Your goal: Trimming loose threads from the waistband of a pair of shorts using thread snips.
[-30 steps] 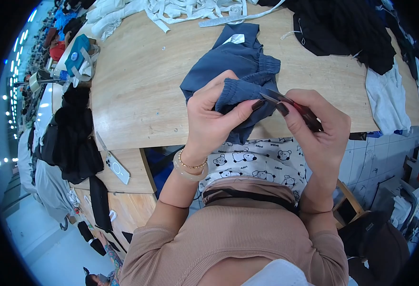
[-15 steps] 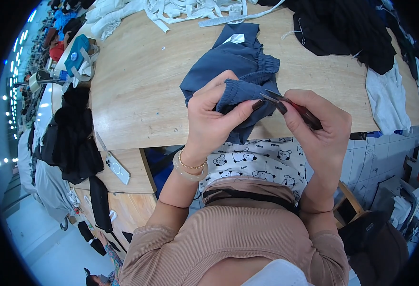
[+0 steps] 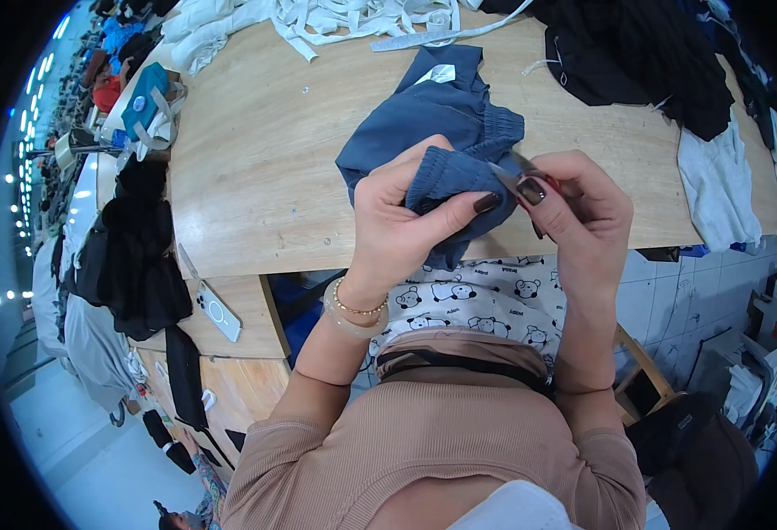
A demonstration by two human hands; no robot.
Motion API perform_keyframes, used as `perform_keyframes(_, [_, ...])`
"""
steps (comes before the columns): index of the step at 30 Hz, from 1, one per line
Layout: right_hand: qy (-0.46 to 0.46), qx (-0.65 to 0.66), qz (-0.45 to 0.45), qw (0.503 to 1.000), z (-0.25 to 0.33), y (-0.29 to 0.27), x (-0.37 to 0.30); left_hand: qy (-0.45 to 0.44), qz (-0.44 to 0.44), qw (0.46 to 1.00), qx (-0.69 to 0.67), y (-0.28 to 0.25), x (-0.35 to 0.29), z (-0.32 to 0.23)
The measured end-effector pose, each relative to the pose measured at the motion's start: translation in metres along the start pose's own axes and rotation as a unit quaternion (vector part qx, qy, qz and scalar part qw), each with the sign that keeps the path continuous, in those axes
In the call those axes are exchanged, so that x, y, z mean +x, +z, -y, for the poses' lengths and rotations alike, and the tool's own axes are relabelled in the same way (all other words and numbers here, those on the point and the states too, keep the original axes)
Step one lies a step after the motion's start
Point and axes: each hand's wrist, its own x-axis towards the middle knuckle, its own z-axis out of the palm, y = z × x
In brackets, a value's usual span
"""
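A dark blue garment (image 3: 411,119) with elasticated, gathered edges and a small white label lies partly on the table and hangs over its front edge. My left hand (image 3: 406,199) pinches one gathered edge between thumb and fingers. Thread snips (image 3: 505,177) are in my right hand (image 3: 574,208), fingers closed around them. Their two pointed blades stand apart, close beside the gathered edge. Most of the snips' handle is hidden by my fingers.
White strips (image 3: 362,22) are heaped along the table's (image 3: 256,168) far side. Black garments (image 3: 640,62) lie at far right, with a white cloth (image 3: 720,181) over the edge. A phone (image 3: 219,311) and black fabric (image 3: 137,256) are at left; another person (image 3: 207,495) is at lower left.
My right hand has turned and shifted slightly left, bringing the snips to a steeper angle with the blades spread. My left hand keeps its pinch, moved a little right with the garment.
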Motion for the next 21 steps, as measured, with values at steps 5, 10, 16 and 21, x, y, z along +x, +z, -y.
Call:
perform_keyframes(5, [-0.003, 0.152, -0.048, 0.987, 0.012, -0.006, 0.003, -0.017, -0.008, 0.999, 0.026, 0.003, -0.001, -0.002])
perform_keyframes(10, [-0.077, -0.247, -0.012, 0.966, 0.027, -0.002, -0.002, -0.027, -0.042, 0.997, 0.051, 0.003, -0.003, -0.003])
perform_keyframes(16, [-0.074, -0.284, -0.011, 0.956, 0.032, -0.002, -0.005, -0.028, -0.048, 0.997, 0.057, 0.007, -0.001, -0.005])
perform_keyframes(21, [-0.071, -0.281, -0.002, 0.957, 0.029, -0.001, -0.003, -0.025, -0.043, 0.997, 0.062, 0.006, 0.000, -0.005])
